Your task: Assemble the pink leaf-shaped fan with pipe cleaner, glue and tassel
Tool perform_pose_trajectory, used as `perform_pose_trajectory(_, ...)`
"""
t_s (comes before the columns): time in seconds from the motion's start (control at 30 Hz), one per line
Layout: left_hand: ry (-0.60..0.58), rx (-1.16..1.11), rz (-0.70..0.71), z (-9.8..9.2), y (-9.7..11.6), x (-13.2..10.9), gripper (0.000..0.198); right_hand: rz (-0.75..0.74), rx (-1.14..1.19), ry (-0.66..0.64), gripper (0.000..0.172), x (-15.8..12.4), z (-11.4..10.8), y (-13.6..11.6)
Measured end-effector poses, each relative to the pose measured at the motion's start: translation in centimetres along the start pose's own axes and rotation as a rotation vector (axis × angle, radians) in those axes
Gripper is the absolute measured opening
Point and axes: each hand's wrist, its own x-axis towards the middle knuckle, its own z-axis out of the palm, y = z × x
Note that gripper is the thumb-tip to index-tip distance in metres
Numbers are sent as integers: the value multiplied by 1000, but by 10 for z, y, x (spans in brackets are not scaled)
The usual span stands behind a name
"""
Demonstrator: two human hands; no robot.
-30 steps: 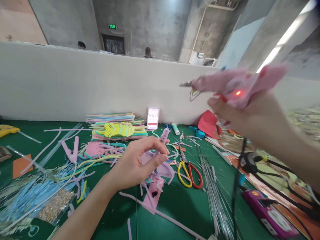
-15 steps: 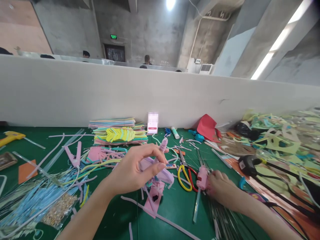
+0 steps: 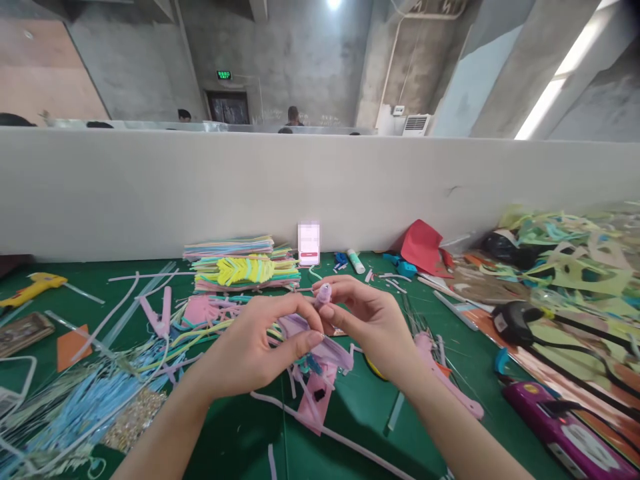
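My left hand point(image 3: 267, 343) and my right hand point(image 3: 373, 323) meet over the table, fingers closed round a small lilac coiled pipe-cleaner piece point(image 3: 325, 293) with a shiny tip pointing up. My right thumb and fingers pinch it near the top; my left fingertips are lower at its base, partly hidden. Directly below, a curved lilac strip point(image 3: 337, 353) shows between the hands; whether it joins the coil, I cannot tell. Under it lies a pink card point(image 3: 317, 400) with a black spot. A pink glue gun point(image 3: 447, 380) lies beyond my right wrist, partly covered by it.
Pipe-cleaner bundles point(image 3: 245, 283) lie at the back beside a propped phone point(image 3: 309, 243). At left are blue strands point(image 3: 105, 387), a bag of beads point(image 3: 133, 417) and a yellow glue gun point(image 3: 33, 290). A purple device point(image 3: 570, 427) and a scrap pile point(image 3: 565, 260) occupy the right.
My right hand has left the pink glue gun at right and come to the lilac coil, joining my left hand. The glue gun now lies turned differently. The view has shifted slightly.
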Motion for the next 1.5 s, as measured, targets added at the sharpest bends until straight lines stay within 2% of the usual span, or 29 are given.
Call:
perform_pose_trajectory(0.07, -17, 60, -37, -11, 2, -3, 11, 35, 21, 4, 11, 0, 4, 3)
perform_pose_trajectory(0.13, 18, 119, -47, -25, 10, -6, 10, 56, 41, 8, 13, -1, 10, 1)
perform_pose_trajectory(0.27, 249, 188, 16, -50, 38, 3, 8, 35, 81, 45, 12, -4, 21, -8)
perform_pose_trajectory(0.33, 263, 236, 40, -57, 52, 13, 9, 36, 103, 58, 11, -4, 24, -12)
perform_pose_trajectory(0.4, 213, 277, 91, -61, 61, 23, 9, 44, 118, 67, 11, -5, 25, -16)
perform_pose_trajectory(0.6, 65, 486, 148, -67, 71, 34, 22, 57, 105, 73, 9, -8, 24, -22)
perform_pose_trajectory(0.7, 66, 590, 158, -68, 75, 32, 23, 57, 123, 53, 9, -9, 24, -22)
perform_pose_trajectory(0.9, 67, 807, 343, -68, 77, 30, 18, 79, 94, 53, 12, -9, 24, -22)
perform_pose_trajectory(0.97, 60, 801, 351, -67, 77, 30, 18, 83, 89, 62, 13, -8, 25, -21)
perform_pose_trajectory(1.17, 45, 645, 215, -64, 74, 32, 17, 104, 97, 57, 19, -7, 26, -17)
perform_pose_trajectory(1.5, 27, 674, 225, -62, 73, 33, 24, 123, 86, 50, 21, -4, 26, -15)
